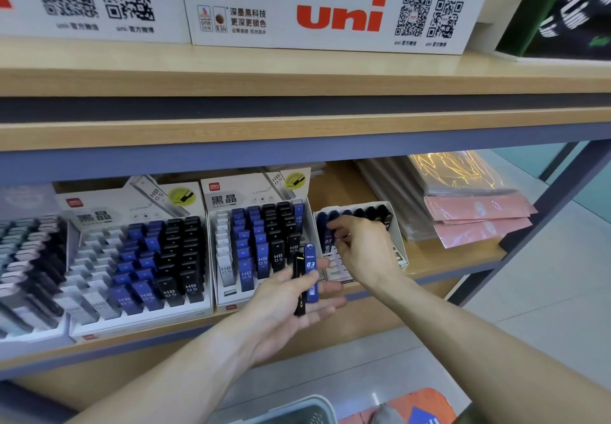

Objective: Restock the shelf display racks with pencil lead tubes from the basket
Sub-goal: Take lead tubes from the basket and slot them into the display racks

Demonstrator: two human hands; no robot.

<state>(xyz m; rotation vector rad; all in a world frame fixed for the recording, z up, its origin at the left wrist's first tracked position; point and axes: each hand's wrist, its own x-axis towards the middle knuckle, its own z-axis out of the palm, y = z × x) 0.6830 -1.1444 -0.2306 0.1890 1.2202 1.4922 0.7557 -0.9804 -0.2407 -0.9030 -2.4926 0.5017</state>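
Rack, small and white, stands on the lower shelf. Inside it the right hand pinches a tube with curled fingers. Just left of the rack, the left hand holds a blue tube and a black tube under its thumb. Below the rack, the basket.
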